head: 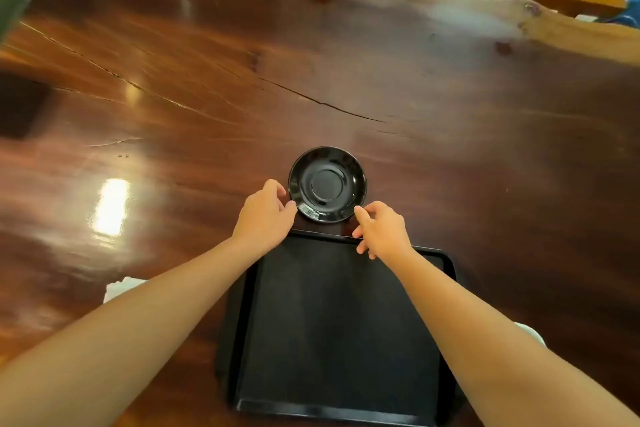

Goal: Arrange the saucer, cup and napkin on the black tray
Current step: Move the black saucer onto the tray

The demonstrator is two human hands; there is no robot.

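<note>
Saucer (327,184): on tabletop (450,149), just beyond black tray (346,322).
Left hand (265,217): fingers (290,207) spread, touching left rim.
Right hand (381,230): fingers (362,213) spread, at right rim.

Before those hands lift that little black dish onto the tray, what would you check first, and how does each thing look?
1. Saucer upright and empty on the table: ok.
2. Left hand at its left rim: ok.
3. Right hand at its near right rim: ok.
4. Firm hold on both sides: cannot tell.
5. Black tray bare, with room: ok.
6. Cup in view: not ok, none seen.
</note>
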